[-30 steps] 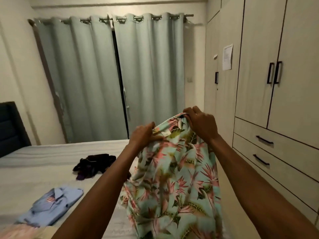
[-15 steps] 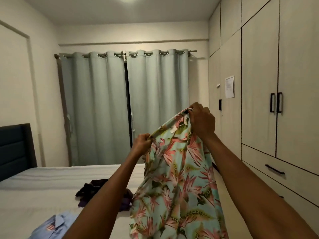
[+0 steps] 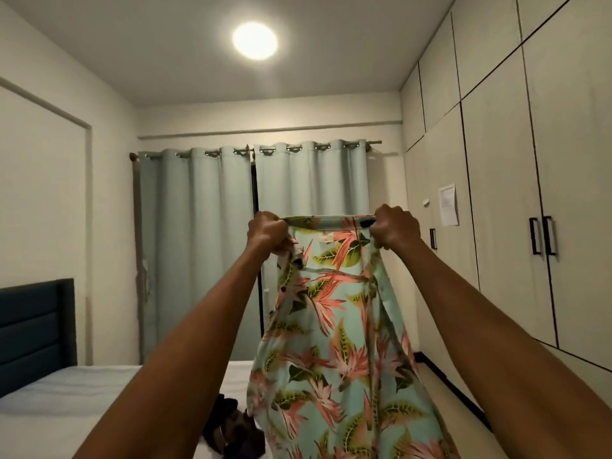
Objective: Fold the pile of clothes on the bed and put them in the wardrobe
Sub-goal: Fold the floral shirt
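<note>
A mint-green garment with pink and olive leaf print (image 3: 334, 332) hangs in front of me, held up at chest height by its top band. My left hand (image 3: 268, 235) grips the band's left end and my right hand (image 3: 395, 230) grips its right end, so the band is stretched flat between them. The cloth falls straight down past the bottom of the view. A dark crumpled garment (image 3: 231, 432) lies on the white bed (image 3: 82, 402) below my left forearm, partly hidden by it. The wardrobe (image 3: 510, 207) with its doors closed fills the right wall.
Pale green curtains (image 3: 251, 246) cover the far wall. A dark headboard (image 3: 34, 329) stands at the left. A sheet of paper (image 3: 447, 209) is stuck on a wardrobe door. A narrow strip of floor (image 3: 440, 385) runs between bed and wardrobe.
Both hands have lifted the printed garment higher and moved apart, pulling its top band taut. The view has tilted up, so the blue shirt on the bed is out of sight.
</note>
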### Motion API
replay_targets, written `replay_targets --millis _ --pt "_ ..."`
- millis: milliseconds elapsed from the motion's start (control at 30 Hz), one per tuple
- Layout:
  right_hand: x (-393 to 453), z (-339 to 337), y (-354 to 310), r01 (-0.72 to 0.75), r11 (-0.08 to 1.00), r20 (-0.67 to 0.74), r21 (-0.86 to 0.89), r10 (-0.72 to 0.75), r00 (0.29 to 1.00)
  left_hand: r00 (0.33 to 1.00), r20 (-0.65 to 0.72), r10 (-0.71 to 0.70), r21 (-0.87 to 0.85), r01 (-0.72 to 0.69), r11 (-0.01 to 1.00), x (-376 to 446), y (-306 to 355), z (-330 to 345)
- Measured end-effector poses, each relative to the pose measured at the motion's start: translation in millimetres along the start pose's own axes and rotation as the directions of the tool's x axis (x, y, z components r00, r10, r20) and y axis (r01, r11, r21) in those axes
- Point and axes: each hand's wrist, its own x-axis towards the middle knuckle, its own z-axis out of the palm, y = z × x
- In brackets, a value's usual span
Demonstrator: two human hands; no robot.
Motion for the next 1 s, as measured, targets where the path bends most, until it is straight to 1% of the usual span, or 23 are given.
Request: replay_targets --millis 33,100,133,200,267,367,433,500,567,633,700,733,800,833,900,933,967,1000 --pt "5 -7 -3 -0.050 0.986 0.014 0.160 0.049 0.999 0.998 0.048 -0.031 -0.131 0.037 0.991 -2 8 -1" --pt "13 -21 -9 -0.104 0.898 -0.024 0.428 0.126 0.992 0.995 0.100 -0.012 -0.286 0.040 0.957 0 19 -4" --pt "16 -25 -11 -0.108 0.850 -0.046 0.516 0.153 0.987 0.993 0.112 0.019 -0.332 0.020 0.943 0 20 -5" --pt "21 -34 -16 -0.066 0.799 -0.087 0.597 0.146 0.985 0.989 0.116 0.091 -0.389 -0.039 0.920 3 24 -7" --pt "22 -41 -22 -0.003 0.791 -0.107 0.611 0.087 0.990 0.985 0.108 0.138 -0.406 -0.082 0.910 6 29 -7" --pt "14 -43 -28 0.101 0.836 -0.145 0.539 -0.026 0.989 0.973 0.081 0.218 -0.418 -0.165 0.893 -1 40 -5" --pt "4 -40 -30 0.154 0.878 -0.177 0.453 -0.081 0.981 0.958 0.125 0.258 -0.413 -0.186 0.892 -10 47 -2" --pt "-8 -37 -27 0.177 0.904 -0.241 0.388 -0.086 0.967 0.927 0.227 0.299 -0.461 -0.168 0.871 -17 49 5" --pt "-19 -35 -23 0.196 0.905 -0.375 0.377 -0.045 0.926 0.870 0.340 0.358 -0.570 -0.112 0.814 -28 48 15" --pt "-30 -27 -13 0.268 0.888 -0.537 0.375 -0.027 0.843 0.810 0.435 0.393 -0.627 -0.040 0.778 -42 47 28" --pt "-42 -9 2 0.326 0.875 -0.631 0.358 -0.031 0.775 0.764 0.501 0.406 -0.655 0.028 0.755 -61 42 41" --pt "-47 -2 9 0.319 0.875 -0.649 0.364 -0.008 0.761 0.749 0.517 0.414 -0.663 0.045 0.747 -69 43 47" --pt "-59 15 22 0.274 0.870 -0.637 0.410 0.058 0.769 0.757 0.520 0.396 -0.675 0.081 0.733 -82 39 57" --pt "-66 19 26 0.269 0.861 -0.626 0.431 0.071 0.776 0.786 0.494 0.371 -0.672 0.075 0.737 -84 37 60" --pt "-80 32 34 0.265 0.842 -0.561 0.469 0.053 0.826 0.854 0.414 0.315 -0.638 0.025 0.770 -86 24 61" --pt "-87 42 38 0.243 0.843 -0.512 0.481 0.045 0.858 0.883 0.367 0.293 -0.574 -0.032 0.818 -87 15 60" --pt "-93 48 41 0.204 0.853 -0.458 0.481 0.046 0.888 0.901 0.328 0.285 -0.476 -0.103 0.873 -86 8 57" --pt "-100 58 44 0.154 0.859 -0.392 0.489 0.059 0.918 0.907 0.318 0.277 -0.349 -0.160 0.923 -88 -3 53"
